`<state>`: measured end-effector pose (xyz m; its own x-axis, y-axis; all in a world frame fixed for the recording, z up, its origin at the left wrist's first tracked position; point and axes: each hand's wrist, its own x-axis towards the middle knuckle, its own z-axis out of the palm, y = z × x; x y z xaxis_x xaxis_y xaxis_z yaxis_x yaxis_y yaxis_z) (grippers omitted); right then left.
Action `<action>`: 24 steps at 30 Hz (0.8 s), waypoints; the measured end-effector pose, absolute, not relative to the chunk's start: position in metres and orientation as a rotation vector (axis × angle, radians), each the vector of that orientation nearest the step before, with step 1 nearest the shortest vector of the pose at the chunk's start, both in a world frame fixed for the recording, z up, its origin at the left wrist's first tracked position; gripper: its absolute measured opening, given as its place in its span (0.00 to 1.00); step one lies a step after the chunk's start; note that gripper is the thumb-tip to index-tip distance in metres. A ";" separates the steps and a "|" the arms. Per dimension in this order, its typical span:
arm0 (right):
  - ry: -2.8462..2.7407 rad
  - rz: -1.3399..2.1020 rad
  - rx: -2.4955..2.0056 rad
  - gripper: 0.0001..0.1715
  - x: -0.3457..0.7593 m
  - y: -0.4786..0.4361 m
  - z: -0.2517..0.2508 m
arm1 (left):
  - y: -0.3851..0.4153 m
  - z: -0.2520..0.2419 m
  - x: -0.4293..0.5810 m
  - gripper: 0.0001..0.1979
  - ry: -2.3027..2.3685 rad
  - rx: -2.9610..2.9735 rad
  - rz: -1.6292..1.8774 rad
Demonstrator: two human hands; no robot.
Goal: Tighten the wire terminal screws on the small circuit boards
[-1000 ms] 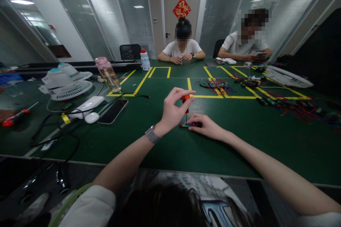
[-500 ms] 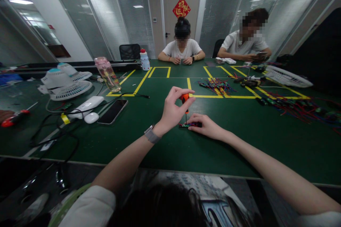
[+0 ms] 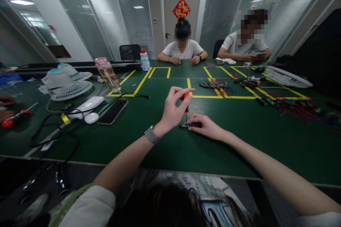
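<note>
My left hand (image 3: 172, 110) pinches the orange handle of a small screwdriver (image 3: 185, 102), held upright with its tip down on a small circuit board (image 3: 189, 125). The board lies on the green table (image 3: 165, 149). My right hand (image 3: 206, 127) rests on the table and grips the board's right end with its fingertips. A watch sits on my left wrist.
A phone (image 3: 113, 111), a white mouse (image 3: 92, 117), cables, two white fans (image 3: 66, 85) and a pink bottle (image 3: 108, 74) lie to the left. A red screwdriver (image 3: 14, 117) sits far left by another person's hand. Coloured wires (image 3: 217, 86) lie ahead; two people sit opposite.
My left fingers have shifted slightly round the screwdriver handle. The board and my right hand stay put. Another person's hand has appeared at the far left edge.
</note>
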<state>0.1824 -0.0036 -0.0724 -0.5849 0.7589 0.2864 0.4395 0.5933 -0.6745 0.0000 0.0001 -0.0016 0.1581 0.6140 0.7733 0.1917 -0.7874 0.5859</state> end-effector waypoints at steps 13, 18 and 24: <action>-2.263 0.757 -0.961 0.12 0.182 -0.004 -0.072 | 0.000 -0.002 0.000 0.09 0.805 2.090 1.672; -2.267 0.758 -0.965 0.12 0.182 -0.004 -0.072 | 0.000 -0.003 0.001 0.15 0.678 2.006 1.611; -2.265 0.750 -0.954 0.11 0.182 -0.003 -0.073 | 0.000 0.000 0.000 0.07 0.776 2.123 1.717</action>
<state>0.1823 -0.0033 -0.0727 -0.5869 0.7606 0.2777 0.4445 0.5893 -0.6746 -0.0003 -0.0005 -0.0004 0.1389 0.5803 0.8025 0.2192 -0.8082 0.5465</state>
